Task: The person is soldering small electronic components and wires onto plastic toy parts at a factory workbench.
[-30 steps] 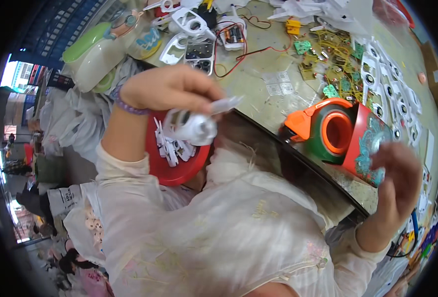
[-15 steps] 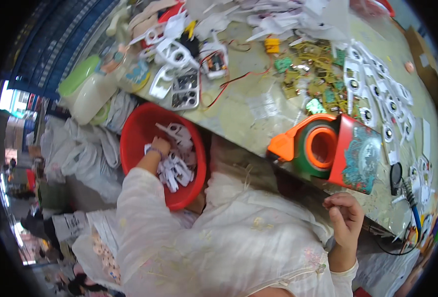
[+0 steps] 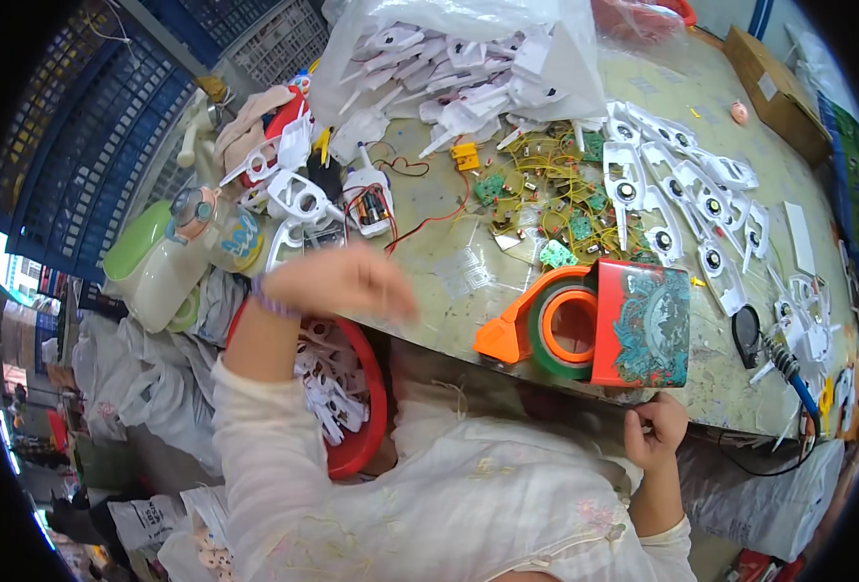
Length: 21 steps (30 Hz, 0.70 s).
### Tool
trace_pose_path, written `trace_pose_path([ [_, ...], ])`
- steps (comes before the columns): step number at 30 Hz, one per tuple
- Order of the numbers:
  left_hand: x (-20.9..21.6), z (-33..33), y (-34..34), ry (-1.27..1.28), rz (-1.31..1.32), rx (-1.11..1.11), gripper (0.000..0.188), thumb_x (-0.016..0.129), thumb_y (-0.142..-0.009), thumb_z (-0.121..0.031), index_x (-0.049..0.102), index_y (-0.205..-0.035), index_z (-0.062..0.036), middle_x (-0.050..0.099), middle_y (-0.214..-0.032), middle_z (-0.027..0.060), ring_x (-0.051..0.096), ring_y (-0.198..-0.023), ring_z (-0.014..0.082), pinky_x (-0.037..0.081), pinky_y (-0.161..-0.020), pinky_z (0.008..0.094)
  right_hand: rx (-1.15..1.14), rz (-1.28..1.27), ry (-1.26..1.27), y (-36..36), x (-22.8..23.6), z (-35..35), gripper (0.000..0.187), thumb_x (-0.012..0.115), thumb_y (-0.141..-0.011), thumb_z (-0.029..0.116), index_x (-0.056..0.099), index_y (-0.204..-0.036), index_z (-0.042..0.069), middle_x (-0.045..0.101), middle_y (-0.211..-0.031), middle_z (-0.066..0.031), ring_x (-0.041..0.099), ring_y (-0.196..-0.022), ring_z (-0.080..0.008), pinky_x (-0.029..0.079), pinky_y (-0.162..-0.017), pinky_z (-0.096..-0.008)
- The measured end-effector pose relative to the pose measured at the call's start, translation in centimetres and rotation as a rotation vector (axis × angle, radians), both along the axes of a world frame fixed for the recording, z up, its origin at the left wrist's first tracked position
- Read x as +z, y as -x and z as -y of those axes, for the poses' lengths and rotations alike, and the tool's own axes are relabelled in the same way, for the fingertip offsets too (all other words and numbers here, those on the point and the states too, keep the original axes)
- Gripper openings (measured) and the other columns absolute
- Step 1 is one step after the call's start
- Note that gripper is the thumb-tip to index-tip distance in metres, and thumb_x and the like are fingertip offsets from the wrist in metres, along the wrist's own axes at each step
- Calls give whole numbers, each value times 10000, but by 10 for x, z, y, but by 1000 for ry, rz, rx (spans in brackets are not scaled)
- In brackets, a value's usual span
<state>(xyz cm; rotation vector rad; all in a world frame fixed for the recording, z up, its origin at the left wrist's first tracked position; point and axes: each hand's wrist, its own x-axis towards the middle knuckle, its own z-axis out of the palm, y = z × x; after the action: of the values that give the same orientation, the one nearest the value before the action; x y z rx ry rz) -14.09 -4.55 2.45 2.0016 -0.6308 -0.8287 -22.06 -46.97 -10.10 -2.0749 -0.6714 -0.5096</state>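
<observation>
My left hand (image 3: 344,283), with a purple band (image 3: 272,299) at the wrist, is over the table's front edge, above the rim of a red basin (image 3: 376,388). Its fingers point right and are smeared by motion, so whether they hold anything is unclear. White plastic parts (image 3: 330,393) lie in the basin, partly hidden by my arm. My right hand (image 3: 658,429) is closed, its fingers curled in beside the table's front edge, with nothing visible in it. Just beyond it are a red and teal patterned tin (image 3: 643,325) and an orange tape dispenser (image 3: 507,330) with green tape (image 3: 546,335).
Wired green circuit boards (image 3: 565,209) lie mid-table, with rows of white casings (image 3: 711,204) to their right. A clear bag of white parts (image 3: 468,68) stands at the back. A soldering iron (image 3: 788,373) rests at the right. Bottles (image 3: 230,233) stand at the left.
My left hand has come up out of the red basin and moved over the table edge. My right hand has curled tighter and lowered slightly. The view has shifted, showing more of the table's far side.
</observation>
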Motion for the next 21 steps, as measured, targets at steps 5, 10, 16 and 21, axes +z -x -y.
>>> trace_pose_path([
  [5, -45, -19, -127, -204, 590, 724, 326, 624, -802, -231, 648, -1030, 1, 677, -953, 129, 636, -852, 196, 483, -766, 294, -8, -30, -29, -2, 4, -8, 153, 671, -647, 40, 524, -615, 66, 440, -496, -44, 448, -438, -208, 333, -424, -307],
  [10, -106, -41, -181, -271, 381, 818, 358, 687, -724, -309, 692, -938, -22, 694, -857, 104, 644, -730, 180, 487, -698, 298, -33, 30, -3, -1, 2, -13, 143, 637, -663, 28, 507, -614, 63, 457, -508, -52, 455, -437, -202, 329, -433, -302],
  [16, -52, -34, -140, 135, 639, 1204, 310, 668, -818, -273, 662, -953, 6, 664, -835, 50, 632, -817, 154, 475, -686, 267, -37, 27, -39, 2, 8, -7, 102, 672, -639, 44, 574, -631, 71, 475, -513, -48, 465, -448, -216, 342, -425, -315],
  [21, -19, -25, -77, 903, 562, 1114, 242, 569, -911, -244, 586, -1032, -36, 643, -939, 59, 630, -864, 148, 528, -718, 282, 31, -65, -466, 1, 30, 16, 68, 618, -705, 38, 565, -663, 28, 475, -542, -41, 417, -450, -131, 280, -433, -269],
])
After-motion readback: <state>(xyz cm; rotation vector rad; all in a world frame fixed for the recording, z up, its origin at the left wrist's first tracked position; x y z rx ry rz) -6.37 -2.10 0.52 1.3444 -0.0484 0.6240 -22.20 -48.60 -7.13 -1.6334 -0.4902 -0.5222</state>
